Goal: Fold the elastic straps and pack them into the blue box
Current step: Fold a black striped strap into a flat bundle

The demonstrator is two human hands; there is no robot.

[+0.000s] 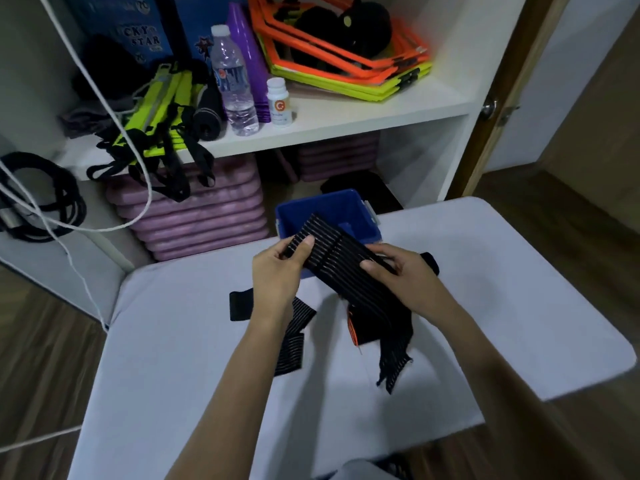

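Observation:
I hold a black elastic strap with thin grey stripes (337, 261) stretched between both hands, just in front of the blue box. My left hand (280, 268) pinches its far left end with thumb on top. My right hand (398, 271) grips it further along, and the strap's long tail hangs down to the table at the right. The blue box (356, 209) stands open at the table's far edge, its inside mostly in shadow. A second striped strap (292, 337) lies on the table under my left forearm.
The white table (485, 289) has rounded corners and drops off to wooden floor on both sides. Behind it a white shelf unit (346, 123) holds a water bottle (233, 81), a small white bottle (278, 102), yellow-green straps and orange frames. Pink mats (194, 216) are stacked below.

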